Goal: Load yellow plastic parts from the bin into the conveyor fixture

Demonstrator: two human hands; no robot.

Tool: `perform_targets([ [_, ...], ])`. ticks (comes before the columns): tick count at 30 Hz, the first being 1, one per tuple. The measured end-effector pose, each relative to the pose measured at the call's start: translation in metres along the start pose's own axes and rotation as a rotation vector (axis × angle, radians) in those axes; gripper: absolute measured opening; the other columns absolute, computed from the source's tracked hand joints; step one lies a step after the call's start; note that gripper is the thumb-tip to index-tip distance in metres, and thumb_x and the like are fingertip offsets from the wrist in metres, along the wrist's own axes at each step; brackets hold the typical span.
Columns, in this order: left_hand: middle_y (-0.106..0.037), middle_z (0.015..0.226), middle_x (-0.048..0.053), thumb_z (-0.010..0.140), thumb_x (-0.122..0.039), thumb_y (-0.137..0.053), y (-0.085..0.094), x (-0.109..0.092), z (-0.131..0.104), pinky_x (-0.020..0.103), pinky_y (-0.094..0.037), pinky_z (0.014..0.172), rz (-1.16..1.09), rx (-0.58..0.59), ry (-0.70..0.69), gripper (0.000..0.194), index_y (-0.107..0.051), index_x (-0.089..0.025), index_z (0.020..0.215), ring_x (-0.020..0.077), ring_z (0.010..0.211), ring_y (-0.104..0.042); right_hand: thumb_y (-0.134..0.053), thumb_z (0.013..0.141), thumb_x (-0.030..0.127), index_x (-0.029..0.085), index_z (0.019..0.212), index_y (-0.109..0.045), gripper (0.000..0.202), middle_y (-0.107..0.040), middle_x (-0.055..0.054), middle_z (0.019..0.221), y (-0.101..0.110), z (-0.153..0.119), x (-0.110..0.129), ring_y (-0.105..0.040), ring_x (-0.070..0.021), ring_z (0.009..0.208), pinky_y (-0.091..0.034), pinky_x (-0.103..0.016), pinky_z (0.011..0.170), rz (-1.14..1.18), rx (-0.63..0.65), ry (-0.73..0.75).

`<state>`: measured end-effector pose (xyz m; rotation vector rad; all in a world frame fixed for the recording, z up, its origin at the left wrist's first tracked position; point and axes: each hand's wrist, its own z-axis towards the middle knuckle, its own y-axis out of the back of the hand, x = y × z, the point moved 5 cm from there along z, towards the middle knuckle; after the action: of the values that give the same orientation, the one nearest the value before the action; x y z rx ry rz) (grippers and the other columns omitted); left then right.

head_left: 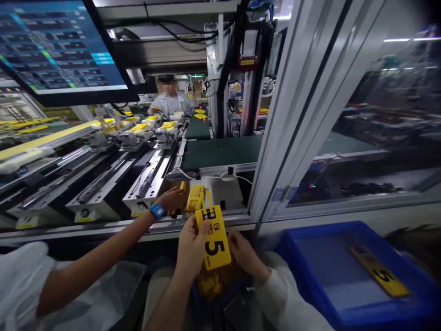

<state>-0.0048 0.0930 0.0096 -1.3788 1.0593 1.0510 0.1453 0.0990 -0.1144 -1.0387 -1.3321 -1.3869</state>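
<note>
My left hand (191, 248) is closed on a flat yellow card (216, 257) printed with black marks and a large 5, its thumb lying across the front. My right hand (246, 255) is at the card's right edge with curled fingers, their tips partly hidden. Whatever they grip, I cannot make out. Below the card, yellow pieces (209, 286) fill a dark container on the lap. Beyond it, a small stack of yellow packs (195, 196) sits on the machine ledge.
A co-worker's hand (172, 200) with a blue wristband reaches in from the left beside the stack. To the right, a blue bin (312, 276) holds a long yellow printed piece (382, 273). A green conveyor (220, 151), metal frame post (279, 110) and monitor (58, 50) stand ahead.
</note>
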Motion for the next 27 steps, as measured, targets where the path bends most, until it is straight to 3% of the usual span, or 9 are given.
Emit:
perform_targets([
  [2, -0.070, 0.098, 0.008, 0.080, -0.045, -0.066, 0.005, -0.003, -0.006, 0.033, -0.056, 0.073, 0.052, 0.013, 0.002, 0.040, -0.055, -0.017, 0.107, 0.0221, 0.085, -0.069, -0.051, 0.089, 0.043, 0.019, 0.107, -0.058, 0.032, -0.069, -0.006, 0.092, 0.034, -0.005, 0.036, -0.065, -0.0190, 0.081, -0.053, -0.034, 0.075, 0.055, -0.079, 0.044],
  [4, -0.071, 0.099, 0.009, 0.080, -0.045, -0.065, 0.004, -0.005, -0.011, 0.033, -0.056, 0.075, 0.131, 0.034, -0.015, 0.040, -0.056, -0.017, 0.107, 0.0229, 0.088, -0.069, -0.050, 0.091, 0.041, 0.022, 0.120, -0.055, 0.035, -0.065, -0.007, 0.113, 0.062, -0.009, 0.082, -0.062, -0.0197, 0.100, -0.051, -0.036, 0.089, 0.037, -0.154, 0.191],
  [7, -0.071, 0.102, 0.009, 0.080, -0.045, -0.065, -0.003, -0.006, -0.016, 0.032, -0.055, 0.075, 0.220, 0.095, -0.043, 0.039, -0.057, -0.018, 0.108, 0.0233, 0.091, -0.068, -0.054, 0.090, 0.035, 0.024, 0.113, -0.058, 0.026, -0.066, -0.007, 0.109, 0.074, -0.015, 0.140, -0.063, -0.0189, 0.098, -0.052, -0.034, 0.086, -0.047, -0.111, 0.388],
  [10, -0.071, 0.104, 0.008, 0.080, -0.044, -0.064, -0.009, -0.006, -0.021, 0.032, -0.055, 0.076, 0.208, 0.176, -0.048, 0.039, -0.058, -0.019, 0.110, 0.0229, 0.092, -0.067, -0.058, 0.087, 0.028, 0.023, 0.100, -0.058, 0.014, -0.067, -0.007, 0.103, 0.068, -0.020, 0.171, -0.064, -0.0186, 0.097, -0.053, -0.033, 0.083, -0.148, -0.073, 0.566],
  [14, -0.070, 0.105, 0.008, 0.081, -0.041, -0.064, -0.008, -0.010, -0.026, 0.031, -0.054, 0.077, 0.204, 0.215, -0.067, 0.038, -0.058, -0.018, 0.111, 0.0225, 0.092, -0.067, -0.060, 0.086, 0.023, 0.023, 0.092, -0.059, 0.006, -0.068, -0.006, 0.093, 0.055, -0.022, 0.181, -0.059, -0.0211, 0.110, -0.051, -0.038, 0.090, -0.237, -0.027, 0.717],
  [18, -0.069, 0.107, 0.009, 0.083, -0.039, -0.062, -0.005, -0.010, -0.028, 0.032, -0.053, 0.078, 0.129, 0.232, -0.041, 0.037, -0.056, -0.017, 0.113, 0.0229, 0.095, -0.066, -0.062, 0.085, 0.021, 0.023, 0.089, -0.062, 0.004, -0.064, -0.007, 0.102, 0.053, -0.022, 0.181, -0.055, -0.0221, 0.116, -0.047, -0.043, 0.098, -0.224, -0.067, 0.761],
  [24, -0.069, 0.104, 0.009, 0.083, -0.038, -0.064, -0.007, -0.006, -0.031, 0.033, -0.054, 0.078, 0.052, 0.270, 0.020, 0.038, -0.056, -0.017, 0.113, 0.0218, 0.090, -0.067, -0.063, 0.084, 0.024, 0.023, 0.087, -0.064, 0.004, -0.060, -0.008, 0.113, 0.049, -0.015, 0.168, -0.057, -0.0208, 0.111, -0.046, -0.039, 0.097, -0.164, -0.073, 0.612],
  [27, -0.069, 0.103, 0.007, 0.083, -0.037, -0.064, -0.010, -0.005, -0.032, 0.031, -0.053, 0.078, -0.002, 0.268, 0.008, 0.037, -0.056, -0.018, 0.114, 0.0193, 0.088, -0.066, -0.063, 0.084, 0.032, 0.025, 0.104, -0.059, 0.021, -0.060, -0.007, 0.115, 0.040, -0.013, 0.153, -0.060, -0.0205, 0.108, -0.049, -0.037, 0.091, 0.089, -0.033, 0.389],
])
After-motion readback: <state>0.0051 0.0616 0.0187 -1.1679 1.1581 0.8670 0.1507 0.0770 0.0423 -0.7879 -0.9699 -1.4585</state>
